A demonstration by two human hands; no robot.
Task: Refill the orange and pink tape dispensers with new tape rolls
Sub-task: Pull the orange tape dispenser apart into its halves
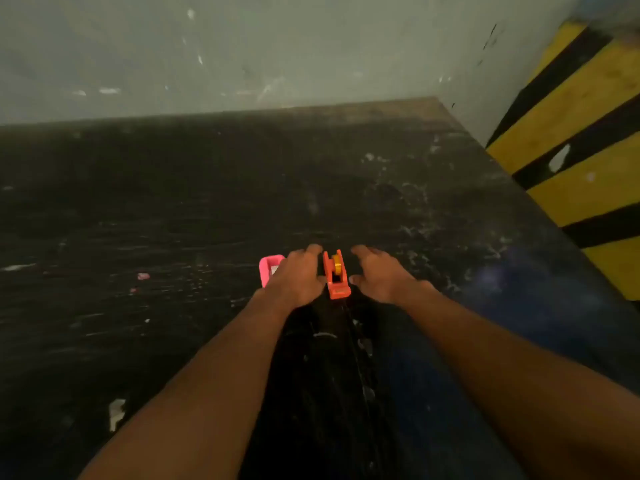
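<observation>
An orange tape dispenser (335,277) stands on the dark table (173,220) between my hands, with a yellow roll (336,264) in its cradle. My left hand (298,277) rests just left of it, fingers spread, thumb near its side. My right hand (377,273) hovers open just right of it, not touching. A pink tape dispenser (269,270) sits left of my left hand and is partly hidden by it. The picture is blurred.
A pale wall (277,53) rises behind the table. At the right stands a yellow and black striped surface (581,143). Small pink scraps (143,276) lie to the left on the table. White flecks mark the tabletop.
</observation>
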